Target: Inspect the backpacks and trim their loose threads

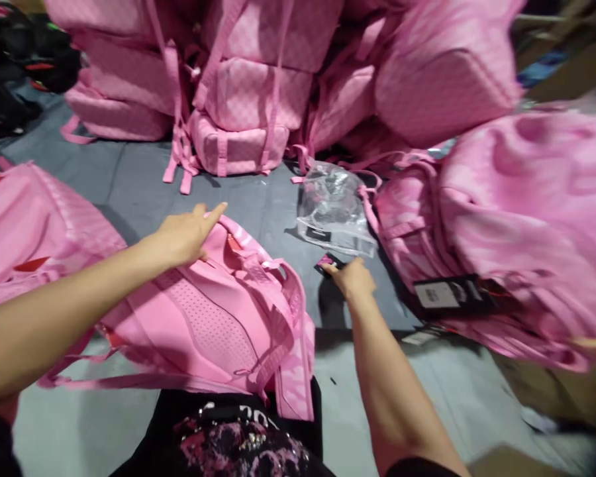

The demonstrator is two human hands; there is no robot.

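Note:
A pink backpack (218,318) lies back-side up in front of me, its padded mesh panel and straps facing me. My left hand (186,232) rests on its top edge with the fingers stretched out. My right hand (352,277) reaches onto the dark grey mat (258,205) and pinches a small black and pink tag (328,263). Just beyond that tag lies a clear plastic bag (334,209) with a black label.
Several pink backpacks are stacked at the back (248,86) and piled on the right (516,218); one shows a black hang tag (449,295). Another pink bag lies at the left (24,225). Dark bags sit at the far left corner (24,53).

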